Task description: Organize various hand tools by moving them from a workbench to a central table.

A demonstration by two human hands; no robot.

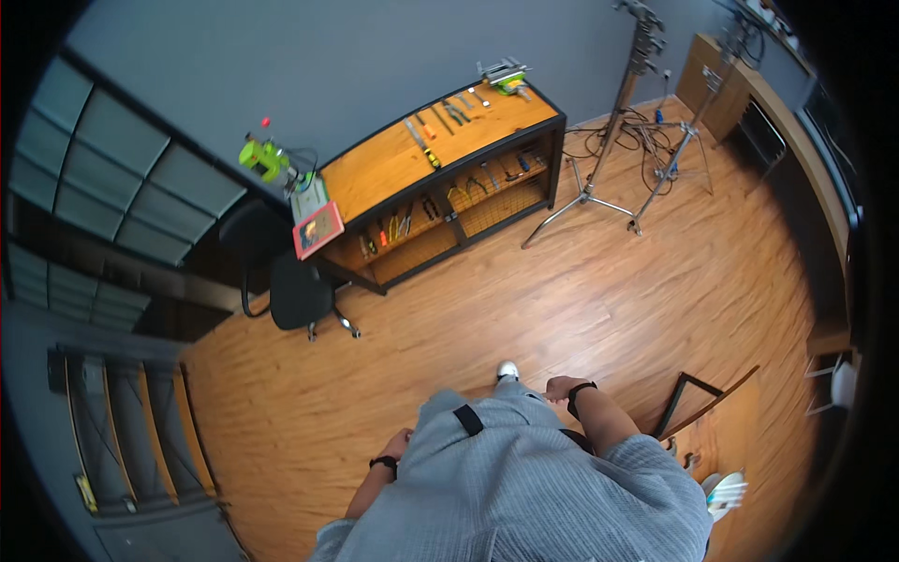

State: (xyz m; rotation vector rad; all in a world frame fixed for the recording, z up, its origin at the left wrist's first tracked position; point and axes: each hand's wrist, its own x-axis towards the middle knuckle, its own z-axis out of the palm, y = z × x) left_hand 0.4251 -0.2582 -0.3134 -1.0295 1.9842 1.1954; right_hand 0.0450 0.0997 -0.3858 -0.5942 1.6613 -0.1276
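My left hand [400, 443] hangs low beside my grey clothing, a black band on its wrist. Its fingers are mostly hidden, so I cannot tell their state. Farther forward, on the right of my body, my right hand [562, 387] is closed with its fingers curled, and no object shows in it. That wrist wears a black band [575, 398] too. Neither hand touches a tool or a piece of furniture. One white shoe [507, 371] shows ahead of my body on the wooden floor [421, 342].
Ahead is a wooden-topped workbench [361, 178] with hand tools, a green vise [510, 86] and lower shelves. A green machine [267, 164] and black chair [302, 290] stand left of it. Light stands [587, 194] and cables are at right; a wooden table [726, 426] is near my right.
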